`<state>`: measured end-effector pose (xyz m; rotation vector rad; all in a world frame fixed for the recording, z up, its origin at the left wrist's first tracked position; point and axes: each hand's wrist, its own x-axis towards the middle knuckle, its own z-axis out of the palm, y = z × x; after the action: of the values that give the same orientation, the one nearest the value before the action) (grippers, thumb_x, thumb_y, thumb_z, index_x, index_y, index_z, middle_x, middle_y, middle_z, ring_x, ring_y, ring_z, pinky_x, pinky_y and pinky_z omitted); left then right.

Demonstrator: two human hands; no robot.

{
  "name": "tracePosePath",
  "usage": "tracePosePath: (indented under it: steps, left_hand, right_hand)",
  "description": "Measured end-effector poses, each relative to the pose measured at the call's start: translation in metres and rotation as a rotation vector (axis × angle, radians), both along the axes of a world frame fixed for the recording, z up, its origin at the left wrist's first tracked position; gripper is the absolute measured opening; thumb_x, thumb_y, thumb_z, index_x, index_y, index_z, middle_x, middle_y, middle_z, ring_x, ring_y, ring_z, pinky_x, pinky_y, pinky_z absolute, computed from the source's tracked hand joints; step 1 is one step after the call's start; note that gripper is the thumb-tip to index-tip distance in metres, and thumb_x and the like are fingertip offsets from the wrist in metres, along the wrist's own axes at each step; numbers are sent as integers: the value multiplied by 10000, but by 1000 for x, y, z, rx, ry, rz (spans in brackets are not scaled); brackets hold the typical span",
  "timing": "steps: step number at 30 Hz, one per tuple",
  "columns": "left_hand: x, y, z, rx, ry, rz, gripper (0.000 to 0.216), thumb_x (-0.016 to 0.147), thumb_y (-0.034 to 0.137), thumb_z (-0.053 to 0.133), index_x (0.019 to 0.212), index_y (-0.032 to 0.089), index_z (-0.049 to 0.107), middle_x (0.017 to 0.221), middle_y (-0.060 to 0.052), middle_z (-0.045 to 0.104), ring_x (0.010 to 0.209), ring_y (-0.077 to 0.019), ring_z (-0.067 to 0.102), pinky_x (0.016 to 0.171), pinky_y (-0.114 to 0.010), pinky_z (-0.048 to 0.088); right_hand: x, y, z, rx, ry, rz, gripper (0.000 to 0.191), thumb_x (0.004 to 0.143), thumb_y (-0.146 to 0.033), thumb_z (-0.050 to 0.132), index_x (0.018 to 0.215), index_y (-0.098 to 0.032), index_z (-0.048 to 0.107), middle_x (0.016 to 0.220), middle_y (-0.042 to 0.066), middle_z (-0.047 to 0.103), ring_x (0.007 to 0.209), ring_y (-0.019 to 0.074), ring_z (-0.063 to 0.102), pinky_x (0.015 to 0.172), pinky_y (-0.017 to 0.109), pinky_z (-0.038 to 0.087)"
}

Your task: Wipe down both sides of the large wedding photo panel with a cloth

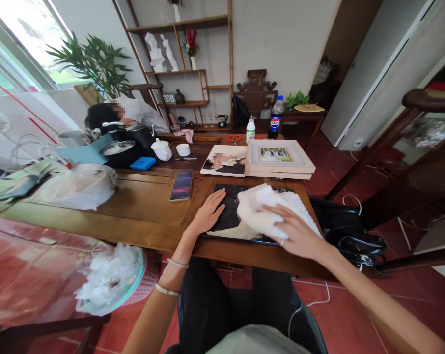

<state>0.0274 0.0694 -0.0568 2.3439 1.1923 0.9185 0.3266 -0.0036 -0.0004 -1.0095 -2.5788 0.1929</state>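
A dark flat panel [228, 204] with pale smudges and a light patch along its near edge lies on the wooden table in front of me. My left hand [208, 212] rests flat on the panel's left side, its fingers stretched out. Bunched on the right half is a white cloth [257, 211], which my right hand [299, 232] grips from above. The cloth covers much of the panel there, and the fingertips are partly hidden in its folds.
Behind the panel lie a photo print [224, 160] and stacked framed pictures [296, 157]. A phone [181, 185] sits left of my hands. Farther back are a cola bottle [276, 118], orange scissors [234, 138] and a white teapot [161, 150]. A person [141, 110] leans at the far left.
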Motion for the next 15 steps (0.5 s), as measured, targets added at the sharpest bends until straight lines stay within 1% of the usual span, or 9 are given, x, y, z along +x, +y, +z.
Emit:
tracePosePath:
  steps: [2,4,6,7,8,10,13,15]
  left_hand:
    - [0,-1,0,3,-2,1,451,940,305,382,1384,231,401,1466,-66,384,1371,-202,303,1138,-456,239]
    - [1,-1,1,7,-3,2,454,937,304,391,1384,229,401,1463,-67,387,1372,-203,302,1138,-454,240]
    - [1,-2,1,11,-4,5,455,936,301,393,1385,225,400,1461,-69,390,1370,-203,305,1138,-453,243]
    - [1,-2,2,13,-6,4,455,937,299,393,1385,227,399,1461,-68,392,1369,-202,306,1137,-453,246]
    - [1,-2,2,16,-8,4,454,937,298,393,1386,231,397,1460,-65,393,1368,-202,309,1136,-455,249]
    - [1,-3,2,20,-12,4,452,938,296,391,1387,243,394,1459,-58,395,1365,-203,313,1133,-460,254]
    - [2,-3,2,23,-15,9,450,937,300,396,1383,245,401,1454,-59,403,1362,-207,321,1132,-463,257]
    - [2,-3,3,21,-17,10,448,933,302,406,1376,239,414,1449,-65,410,1360,-210,325,1132,-459,257]
  right_hand:
    - [11,26,-3,42,0,-117,169,835,-241,535,880,-172,683,1387,127,469,1267,290,440,1102,509,267]
    - [18,49,-6,97,-11,-226,238,878,-293,495,931,-156,682,1342,150,512,1232,298,478,1081,506,303]
    - [20,61,-8,135,-24,-305,272,891,-308,476,969,-144,679,1304,159,546,1238,306,470,1069,512,315]
    - [19,63,-9,142,-29,-324,274,888,-307,479,976,-143,680,1294,161,554,1252,311,454,1068,522,310]
    - [17,61,-9,140,-33,-325,267,881,-298,486,977,-144,682,1292,161,555,1268,313,435,1069,534,301]
    - [9,46,-7,114,-41,-275,231,854,-259,509,951,-153,689,1315,157,537,1296,310,399,1077,554,273]
    - [-6,8,-1,44,-55,-117,170,780,-175,545,855,-186,698,1392,108,466,1331,288,348,1104,548,224]
    - [-16,-18,3,-3,-67,12,176,724,-140,564,825,-200,695,1431,65,421,1360,281,292,1125,539,177]
